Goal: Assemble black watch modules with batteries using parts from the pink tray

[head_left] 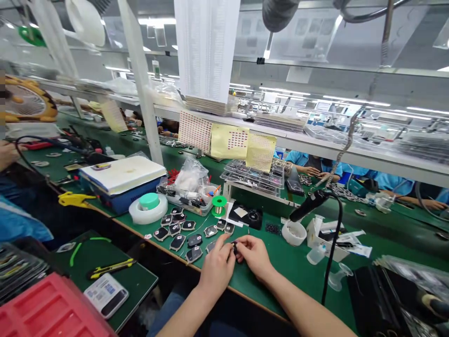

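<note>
Green bench surface (291,269) is spread under a long white shelf (291,152), with rows of ceiling lights seen behind. At the far left, a yellow-rimmed fan (26,100) is set above the bench, while a red tray (52,306) and a yellow cutter (110,268) are placed lower down, near the person. Next, a blue box (121,202) is topped by a white pad (122,172), and a green tape roll (149,201) is laid on a wider whitish roll (149,215). Watch-like cases (178,242) are scattered between these and the hands, just beside a green-flanged wire spool (219,206).

By the bench's front edge, a small dark piece (235,248) is pinched between the fingertips of the left hand (217,262) and the right hand (255,255); it is met by the left fingers from one side and by the right thumb and forefinger from the other, and is partly covered by them. Further right, a black-handled tool (310,206) is leaned over a white cup (293,232), and a white box (326,241) is filled with syringes and packets.
</note>
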### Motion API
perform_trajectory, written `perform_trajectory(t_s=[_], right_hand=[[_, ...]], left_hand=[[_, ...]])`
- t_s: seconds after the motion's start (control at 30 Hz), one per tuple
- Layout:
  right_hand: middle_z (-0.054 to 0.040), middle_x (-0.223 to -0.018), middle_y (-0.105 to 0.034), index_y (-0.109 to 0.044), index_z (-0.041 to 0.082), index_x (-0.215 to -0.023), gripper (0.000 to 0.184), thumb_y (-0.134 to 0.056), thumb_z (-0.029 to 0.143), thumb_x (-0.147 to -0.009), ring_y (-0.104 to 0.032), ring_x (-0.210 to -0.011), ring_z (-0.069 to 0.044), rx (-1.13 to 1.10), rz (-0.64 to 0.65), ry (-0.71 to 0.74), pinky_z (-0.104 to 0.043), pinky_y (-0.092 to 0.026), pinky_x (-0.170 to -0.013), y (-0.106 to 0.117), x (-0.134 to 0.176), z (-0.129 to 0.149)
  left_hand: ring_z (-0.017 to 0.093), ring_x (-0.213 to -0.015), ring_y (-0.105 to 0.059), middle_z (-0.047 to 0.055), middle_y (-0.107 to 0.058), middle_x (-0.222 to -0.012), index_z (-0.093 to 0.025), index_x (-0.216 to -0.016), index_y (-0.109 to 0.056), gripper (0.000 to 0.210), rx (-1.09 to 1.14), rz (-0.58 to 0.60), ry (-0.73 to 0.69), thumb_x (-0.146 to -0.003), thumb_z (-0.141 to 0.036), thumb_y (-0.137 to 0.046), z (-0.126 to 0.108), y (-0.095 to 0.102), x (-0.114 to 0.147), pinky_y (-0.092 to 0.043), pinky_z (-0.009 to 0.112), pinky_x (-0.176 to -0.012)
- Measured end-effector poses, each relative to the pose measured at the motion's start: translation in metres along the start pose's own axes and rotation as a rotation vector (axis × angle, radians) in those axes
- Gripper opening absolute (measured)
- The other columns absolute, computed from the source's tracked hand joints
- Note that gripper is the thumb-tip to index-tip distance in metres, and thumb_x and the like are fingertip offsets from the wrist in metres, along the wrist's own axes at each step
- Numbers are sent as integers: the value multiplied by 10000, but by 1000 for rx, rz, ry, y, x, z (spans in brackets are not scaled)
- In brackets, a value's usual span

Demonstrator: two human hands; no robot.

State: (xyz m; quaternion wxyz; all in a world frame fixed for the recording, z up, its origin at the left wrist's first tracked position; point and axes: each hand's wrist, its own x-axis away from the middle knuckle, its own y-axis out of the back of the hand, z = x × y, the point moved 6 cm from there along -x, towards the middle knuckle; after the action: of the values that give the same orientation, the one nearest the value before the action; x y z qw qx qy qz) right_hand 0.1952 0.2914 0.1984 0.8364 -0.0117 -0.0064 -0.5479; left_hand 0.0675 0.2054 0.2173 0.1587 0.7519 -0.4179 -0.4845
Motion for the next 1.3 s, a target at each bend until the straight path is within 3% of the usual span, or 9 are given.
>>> perform_trajectory(t_s=[0.17, 0.47, 0.67, 0.9, 1.3], right_hand=[[-62, -686, -717, -775, 126, -939, 574, -903, 651, -746, -667, -597, -172, 45, -13, 15, -271, -562, -570, 4, -2, -1], [-61, -712, -729, -784, 137, -930, 523, -890, 620, -759, -657, -583, -170, 81, -9, 28, -278, -560, -565, 3, -1, -1], [-67, -714, -731, -783, 146, -907, 527, -900, 630, -735, -667, -591, -184, 106, -28, 24, -288, -566, -564, 3, 0, 0], [-66, -693, -724, -778, 138, -907, 482, -890, 582, -755, -659, -581, -171, 93, -14, 36, -268, -557, -557, 4, -1, 3], [-67, -704, -733, -763, 149, -909, 485, -899, 585, -745, -657, -574, -179, 103, 12, 35, -287, -544, -560, 4, -2, 1]], left_hand=[[270, -1010, -826, 128, -682, -1525, -208, -1008, -740, 194, -63, 57, -23, -1022, -128, -563, -2, -3, -4, -686, 386, -860], [261, -957, -826, 90, -648, -1581, -218, -922, -738, 155, -88, 167, 62, -988, -128, -630, 1, -4, -9, -670, 383, -836], [280, -968, -825, 129, -595, -1632, -195, -946, -745, 194, -137, 222, 26, -990, -105, -579, 2, -7, -13, -667, 410, -823], [277, -985, -821, 163, -641, -1569, -177, -1002, -760, 210, -153, 339, 30, -1004, -111, -560, -2, -3, -24, -652, 402, -862], [236, -941, -806, 147, -638, -1558, -168, -1059, -739, 219, -153, 298, -36, -966, -72, -566, -2, -7, -22, -642, 360, -825]])
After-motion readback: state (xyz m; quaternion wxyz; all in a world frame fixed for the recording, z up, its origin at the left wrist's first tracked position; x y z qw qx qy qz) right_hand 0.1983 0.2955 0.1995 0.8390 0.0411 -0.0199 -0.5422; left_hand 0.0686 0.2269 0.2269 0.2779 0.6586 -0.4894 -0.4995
